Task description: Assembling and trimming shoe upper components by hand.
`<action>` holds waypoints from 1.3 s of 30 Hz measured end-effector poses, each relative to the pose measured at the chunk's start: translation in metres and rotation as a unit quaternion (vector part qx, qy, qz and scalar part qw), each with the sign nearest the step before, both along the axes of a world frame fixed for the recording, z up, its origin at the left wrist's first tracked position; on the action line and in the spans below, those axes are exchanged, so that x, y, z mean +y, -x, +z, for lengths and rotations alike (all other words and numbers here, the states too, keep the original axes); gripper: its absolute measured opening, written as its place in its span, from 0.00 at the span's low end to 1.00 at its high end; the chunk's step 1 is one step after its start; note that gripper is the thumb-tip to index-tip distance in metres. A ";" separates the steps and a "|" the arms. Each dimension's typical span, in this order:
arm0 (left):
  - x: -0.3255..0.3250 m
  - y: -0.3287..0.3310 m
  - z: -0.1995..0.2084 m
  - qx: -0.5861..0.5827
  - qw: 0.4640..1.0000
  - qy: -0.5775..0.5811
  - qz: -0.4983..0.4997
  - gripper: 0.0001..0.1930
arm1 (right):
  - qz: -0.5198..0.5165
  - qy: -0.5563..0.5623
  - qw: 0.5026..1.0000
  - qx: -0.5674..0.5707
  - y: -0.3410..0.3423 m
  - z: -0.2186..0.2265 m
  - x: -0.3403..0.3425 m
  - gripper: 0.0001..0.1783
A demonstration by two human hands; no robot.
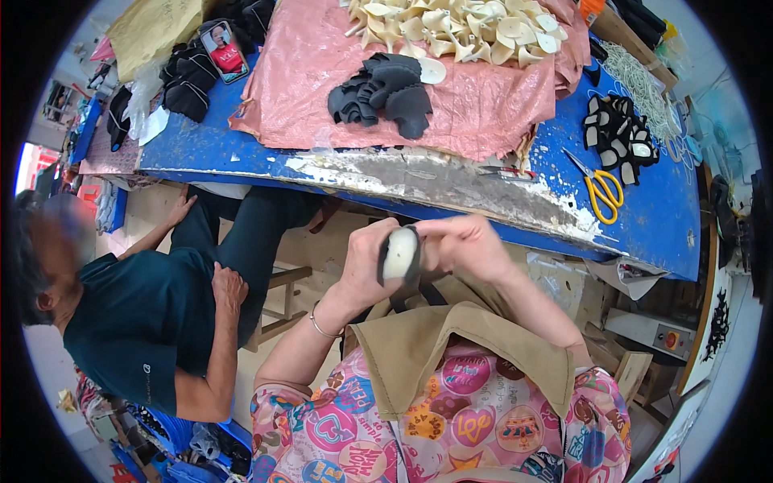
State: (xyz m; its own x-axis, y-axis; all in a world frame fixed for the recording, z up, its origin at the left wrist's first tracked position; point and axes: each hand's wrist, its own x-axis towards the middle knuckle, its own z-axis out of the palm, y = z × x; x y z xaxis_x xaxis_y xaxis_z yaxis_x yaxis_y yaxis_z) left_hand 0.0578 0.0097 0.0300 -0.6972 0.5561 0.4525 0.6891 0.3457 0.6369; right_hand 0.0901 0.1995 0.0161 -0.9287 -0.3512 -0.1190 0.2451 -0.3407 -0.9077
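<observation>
Above my lap, in front of the table's edge, I hold a rounded cream-white piece with a dark cover around its edge (398,254). My left hand (366,259) wraps round its left side. Fingers bent, my right hand (471,248) grips its right side, where the dark cover shows; the fingertips are partly hidden. On the pink sheet (282,97) lies a pile of dark grey curved pieces (385,92). Behind it is a heap of cream flared pieces (475,32).
Yellow-handled scissors (602,193) lie at the blue table's (660,217) right, near black straps with pale pads (620,137) and white cord (640,80). A phone (224,52) leans at the back left. Another person (145,322) sits close on my left, hands on their legs.
</observation>
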 end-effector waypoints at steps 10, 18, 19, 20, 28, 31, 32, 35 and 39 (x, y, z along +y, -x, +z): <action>-0.003 -0.027 -0.004 -0.402 0.898 -0.075 -0.165 0.22 | 0.259 0.137 0.947 0.131 0.023 0.006 -0.037 0.43; 0.007 -0.040 0.028 -0.387 0.903 -0.115 -0.144 0.13 | 0.412 -0.003 0.882 0.230 0.043 0.050 -0.027 0.18; 0.008 -0.036 0.031 -0.462 0.871 -0.076 -0.149 0.12 | 0.409 -0.006 0.882 0.232 0.043 0.050 -0.026 0.18; 0.007 -0.036 0.017 -0.460 0.870 -0.101 -0.150 0.12 | 0.378 0.030 0.910 0.171 0.042 0.050 -0.025 0.17; -0.008 -0.017 -0.011 -0.421 0.889 -0.174 -0.036 0.19 | 0.184 -0.019 0.977 0.108 0.047 0.034 -0.044 0.24; -0.012 -0.008 0.001 -0.461 0.860 -0.218 -0.028 0.26 | 0.131 -0.063 0.981 0.125 0.051 0.036 -0.055 0.26; -0.012 -0.008 0.001 -0.408 0.891 -0.193 -0.045 0.26 | 0.123 -0.002 0.982 0.145 0.050 0.037 -0.054 0.27; -0.001 -0.006 -0.018 -0.392 0.873 -0.289 -0.031 0.26 | 0.030 0.043 0.990 0.131 0.034 0.044 -0.056 0.23; -0.007 0.009 -0.044 -0.440 0.857 -0.267 -0.002 0.30 | -0.052 -0.126 0.970 0.203 0.031 0.039 -0.070 0.22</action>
State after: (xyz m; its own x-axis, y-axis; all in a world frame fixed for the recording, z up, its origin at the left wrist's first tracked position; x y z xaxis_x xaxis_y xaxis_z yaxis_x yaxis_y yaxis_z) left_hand 0.0492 0.0024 -0.0144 -0.8977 0.4369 -0.0577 -0.1398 -0.1582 0.9775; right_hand 0.0594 0.1297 0.0546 -0.9460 -0.2597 0.1941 -0.1740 -0.0983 -0.9798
